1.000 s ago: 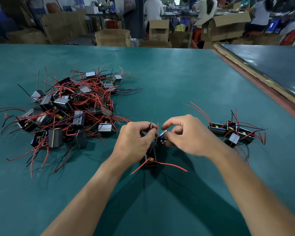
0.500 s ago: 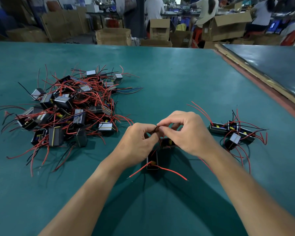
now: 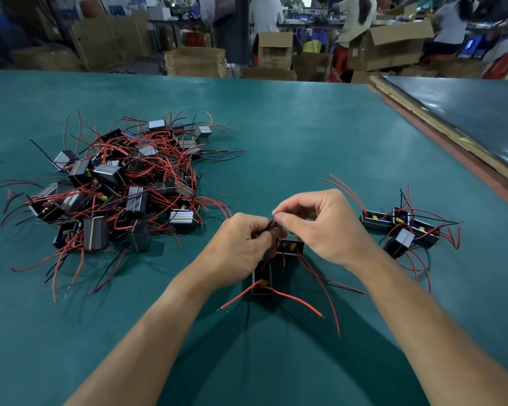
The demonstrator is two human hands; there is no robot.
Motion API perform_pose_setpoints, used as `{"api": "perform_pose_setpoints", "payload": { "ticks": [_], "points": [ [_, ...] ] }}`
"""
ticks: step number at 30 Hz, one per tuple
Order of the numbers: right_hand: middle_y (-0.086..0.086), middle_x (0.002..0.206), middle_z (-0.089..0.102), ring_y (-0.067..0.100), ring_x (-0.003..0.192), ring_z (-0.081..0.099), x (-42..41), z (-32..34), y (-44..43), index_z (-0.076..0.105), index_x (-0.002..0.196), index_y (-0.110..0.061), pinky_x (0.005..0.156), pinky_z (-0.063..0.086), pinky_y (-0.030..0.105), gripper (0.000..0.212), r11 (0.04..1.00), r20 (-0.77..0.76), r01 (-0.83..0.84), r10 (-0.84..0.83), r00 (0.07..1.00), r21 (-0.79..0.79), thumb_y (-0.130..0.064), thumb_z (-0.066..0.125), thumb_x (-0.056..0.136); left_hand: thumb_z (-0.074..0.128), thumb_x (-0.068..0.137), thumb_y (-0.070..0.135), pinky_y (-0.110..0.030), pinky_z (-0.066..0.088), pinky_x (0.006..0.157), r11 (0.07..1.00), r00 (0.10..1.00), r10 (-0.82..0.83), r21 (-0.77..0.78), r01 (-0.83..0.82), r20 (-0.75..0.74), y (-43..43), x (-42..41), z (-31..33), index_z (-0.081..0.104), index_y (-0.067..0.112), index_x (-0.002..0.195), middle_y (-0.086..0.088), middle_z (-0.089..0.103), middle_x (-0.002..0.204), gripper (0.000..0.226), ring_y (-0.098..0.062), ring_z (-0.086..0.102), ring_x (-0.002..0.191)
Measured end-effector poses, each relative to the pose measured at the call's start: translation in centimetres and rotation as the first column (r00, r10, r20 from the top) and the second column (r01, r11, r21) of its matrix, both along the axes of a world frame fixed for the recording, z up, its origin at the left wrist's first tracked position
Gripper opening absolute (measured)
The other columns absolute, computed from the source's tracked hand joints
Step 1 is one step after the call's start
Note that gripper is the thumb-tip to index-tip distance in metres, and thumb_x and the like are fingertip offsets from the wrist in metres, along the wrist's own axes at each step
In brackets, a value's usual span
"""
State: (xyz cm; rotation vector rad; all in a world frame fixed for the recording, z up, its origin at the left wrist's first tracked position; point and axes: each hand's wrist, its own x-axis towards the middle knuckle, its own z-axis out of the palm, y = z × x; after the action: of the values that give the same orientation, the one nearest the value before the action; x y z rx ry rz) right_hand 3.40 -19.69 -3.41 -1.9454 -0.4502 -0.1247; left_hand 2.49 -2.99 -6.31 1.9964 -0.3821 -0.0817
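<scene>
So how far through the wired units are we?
Early. Looks done: a small group at right. In hand: left hand and right hand pinch thin wires above two units at centre. Left: the big tangled pile.

Near module sitting on table; second module sitting just behind it, pile lying left-behind of it, small cluster lying right of it
</scene>
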Motion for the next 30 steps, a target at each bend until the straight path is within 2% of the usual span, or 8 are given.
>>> {"api": "perform_pose_setpoints", "payload": {
  "ticks": [3, 7, 10, 14, 17, 20, 25, 30],
  "points": [
    [-0.004, 0.067, 0.073, 0.004, 0.059, 0.063, -0.1, 0.0, -0.1, 0.076, 0.076, -0.011, 0.06, 0.048, 0.014, 0.015, 0.999, -0.017, -0.04, 0.04, 0.999, 0.007, -0.003, 0.07, 0.087, 0.049, 0.086, 0.041, -0.034, 0.04, 0.054, 0.999, 1.0, 0.018, 0.035, -0.018, -0.004, 0.0, -0.1, 0.1, 0.062, 0.028, 0.059, 0.008, 0.056, 0.052, 0.033, -0.01, 0.043, 0.05],
    [-0.002, 0.067, 0.074, 0.008, 0.059, 0.067, 0.0, -0.1, -0.2, 0.076, 0.073, -0.014, 0.06, 0.05, 0.017, 0.015, 0.999, -0.02, -0.05, 0.05, 0.999, 0.011, -0.004, 0.073, 0.085, 0.051, 0.089, 0.041, -0.034, 0.041, 0.055, 1.0, 1.0, 0.014, 0.026, -0.013, -0.016, 0.0, -0.3, 0.2, 0.062, 0.025, 0.061, 0.008, 0.057, 0.053, 0.034, -0.01, 0.044, 0.052],
    [-0.003, 0.063, 0.072, 0.006, 0.054, 0.064, 0.2, -0.2, -0.3, 0.075, 0.07, -0.017, 0.056, 0.048, 0.016, 0.02, 0.999, -0.03, -0.029, 0.029, 0.999, 0.019, -0.003, 0.073, 0.084, 0.056, 0.093, 0.034, -0.033, 0.04, 0.056, 1.0, 0.999, 0.007, -0.005, -0.007, -0.033, 0.0, -0.4, 0.3, 0.065, 0.018, 0.065, 0.005, 0.06, 0.056, 0.034, -0.01, 0.045, 0.051],
    [-0.004, 0.063, 0.072, 0.005, 0.053, 0.06, 0.5, -0.3, -0.3, 0.074, 0.069, -0.018, 0.056, 0.05, 0.021, 0.019, 1.0, -0.03, -0.002, 0.002, 1.0, -0.003, -0.006, 0.073, 0.084, 0.063, 0.093, 0.019, -0.022, 0.042, 0.052, 0.996, 0.998, 0.034, -0.076, -0.038, -0.052, 0.1, -0.3, 0.7, 0.069, 0.015, 0.065, 0.003, 0.066, 0.059, 0.029, -0.008, 0.052, 0.048],
    [-0.004, 0.066, 0.073, 0.005, 0.055, 0.061, 0.4, -0.4, -0.3, 0.075, 0.07, -0.018, 0.057, 0.051, 0.021, 0.017, 1.0, 0.0, 0.011, -0.011, 1.0, -0.02, -0.007, 0.073, 0.083, 0.064, 0.093, 0.017, -0.02, 0.041, 0.048, 0.992, 0.997, 0.068, -0.1, -0.072, -0.038, 0.0, -0.5, 1.2, 0.073, 0.012, 0.073, -0.001, 0.071, 0.064, 0.023, -0.011, 0.054, 0.047],
    [-0.005, 0.068, 0.074, 0.004, 0.058, 0.065, 0.4, -0.4, -0.3, 0.075, 0.071, -0.019, 0.06, 0.052, 0.019, 0.017, 0.999, 0.029, 0.027, -0.026, 0.999, -0.023, -0.006, 0.075, 0.082, 0.058, 0.096, 0.012, -0.02, 0.042, 0.045, 0.991, 0.993, 0.054, -0.117, -0.066, -0.101, 0.0, -0.7, 1.6, 0.072, 0.004, 0.081, -0.001, 0.071, 0.067, 0.022, -0.013, 0.054, 0.048],
    [-0.01, 0.073, 0.075, 0.007, 0.066, 0.07, 0.3, -0.4, -0.3, 0.077, 0.075, -0.029, 0.067, 0.057, 0.024, 0.023, 0.997, 0.098, 0.063, -0.059, 0.993, -0.039, -0.006, 0.079, 0.079, 0.055, 0.098, 0.012, -0.018, 0.041, 0.044, 0.987, 0.982, 0.047, -0.143, -0.074, -0.183, -0.1, -0.9, 2.2, 0.07, 0.009, 0.081, 0.002, 0.069, 0.066, 0.023, -0.013, 0.054, 0.048],
    [-0.014, 0.075, 0.075, 0.003, 0.069, 0.071, 0.1, -0.2, -0.4, 0.077, 0.077, -0.032, 0.068, 0.056, 0.019, 0.024, 0.997, 0.101, 0.043, -0.036, 0.994, -0.071, -0.008, 0.077, 0.079, 0.054, 0.098, 0.011, -0.019, 0.041, 0.043, 0.984, 0.974, 0.07, -0.144, -0.102, -0.215, -0.2, -1.0, 2.4, 0.068, 0.012, 0.077, 0.001, 0.065, 0.062, 0.025, -0.016, 0.053, 0.049]
  ]
}}
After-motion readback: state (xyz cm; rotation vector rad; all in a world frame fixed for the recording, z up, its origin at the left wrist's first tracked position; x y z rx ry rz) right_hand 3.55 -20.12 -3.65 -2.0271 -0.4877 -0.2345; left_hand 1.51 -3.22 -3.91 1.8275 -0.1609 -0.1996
